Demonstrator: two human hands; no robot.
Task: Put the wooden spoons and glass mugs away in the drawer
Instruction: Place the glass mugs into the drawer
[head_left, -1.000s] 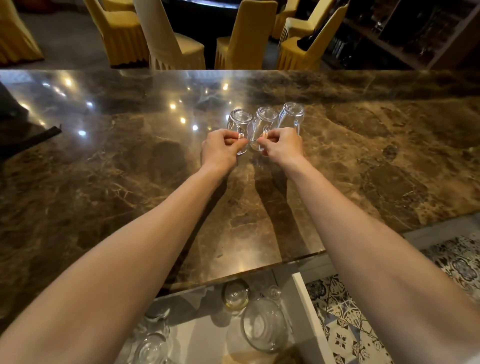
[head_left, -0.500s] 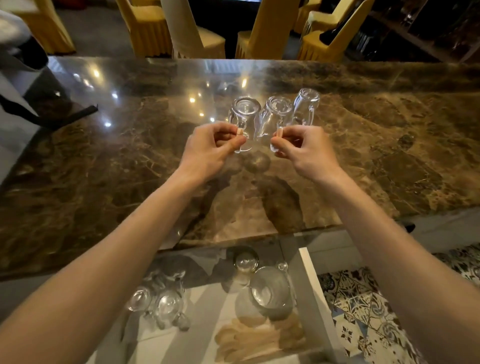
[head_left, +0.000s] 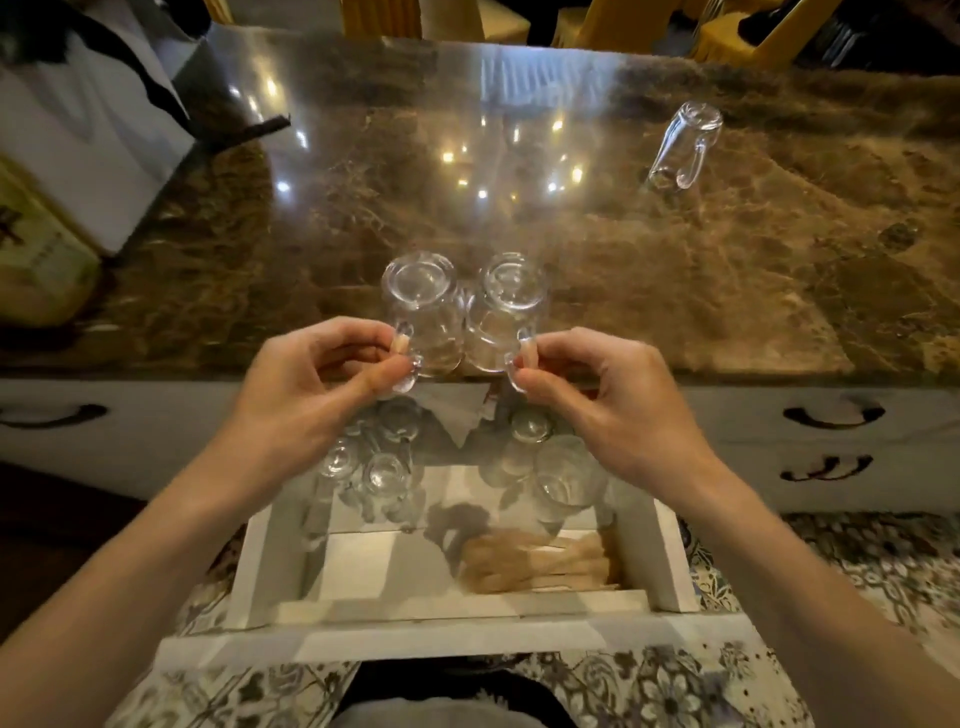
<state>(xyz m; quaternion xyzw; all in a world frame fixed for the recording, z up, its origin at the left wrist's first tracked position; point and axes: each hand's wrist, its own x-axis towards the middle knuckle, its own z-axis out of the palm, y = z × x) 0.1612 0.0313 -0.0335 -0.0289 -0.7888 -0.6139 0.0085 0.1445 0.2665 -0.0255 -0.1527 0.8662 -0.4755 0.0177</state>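
Over the near edge of the counter (head_left: 727, 291), above the open drawer (head_left: 415, 610), your left hand (head_left: 311, 395) pinches the left mug (head_left: 423, 312) by its handle, and your right hand (head_left: 613, 405) likewise pinches the right mug (head_left: 511, 306). Both hang base-up, side by side. Stored mugs (head_left: 384, 473) and spoons (head_left: 540, 564) lie in the drawer. One lone mug (head_left: 683, 145) stands base-up on the counter, far right.
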